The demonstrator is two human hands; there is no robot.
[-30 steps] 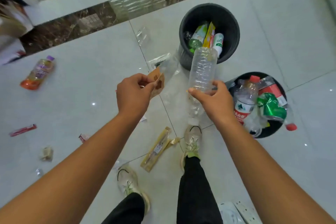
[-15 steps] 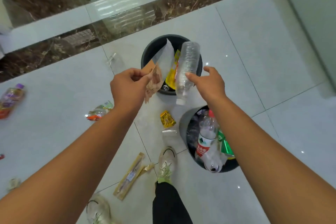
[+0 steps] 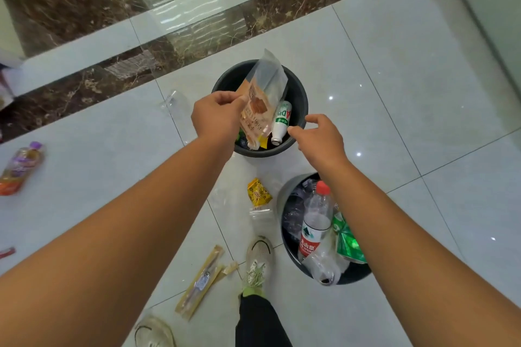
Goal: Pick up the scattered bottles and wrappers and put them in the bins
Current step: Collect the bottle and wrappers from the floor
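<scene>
Glossy pale floor tiles (image 3: 394,93) with thin grout lines run up to a band of brown veined marble (image 3: 70,17) at 11 o'clock. Over the far bin (image 3: 301,98), a round black plastic tub, the left hand (image 3: 215,117) pinches a crinkly wrapper (image 3: 260,101), clear film above and orange print below, its writing too small to read. At 3 o'clock of that hand the right hand (image 3: 318,139) hangs above the bin's rim with fingers spread and nothing in them. Inside the bin lies a white bottle (image 3: 281,121) with a green label reading "AD". The near bin (image 3: 284,200), also round and dark, sits at 5 o'clock and holds crushed clear bottles, one bottle (image 3: 314,222) with a red cap and red-and-white label in Chinese characters, and a shiny green foil bag (image 3: 345,239). On the floor between the bins lie a crumpled gold wrapper (image 3: 258,191) and a clear bag (image 3: 262,214). A long tan sachet (image 3: 201,282) lies at 6 o'clock beside a pale sneaker (image 3: 258,262). A pouch (image 3: 21,167) with a purple cap lies at 9 o'clock, well apart.
</scene>
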